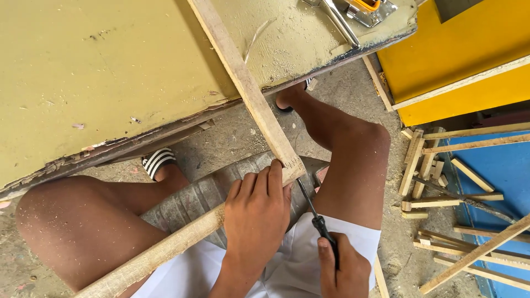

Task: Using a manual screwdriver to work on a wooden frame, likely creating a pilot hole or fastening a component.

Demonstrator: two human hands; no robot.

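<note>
Wood strip ran just ahead of the left hand, which clamped its near end; right hand gripped a screwdriver, tip touching that end. One slip, and those close fingers risked a jab.

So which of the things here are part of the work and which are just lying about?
In use: left hand pressing the wooden slats together; right hand holding the screwdriver against the joint.

Lying about: metal tool on the olive bench; offcut pile; yellow panel.
</note>
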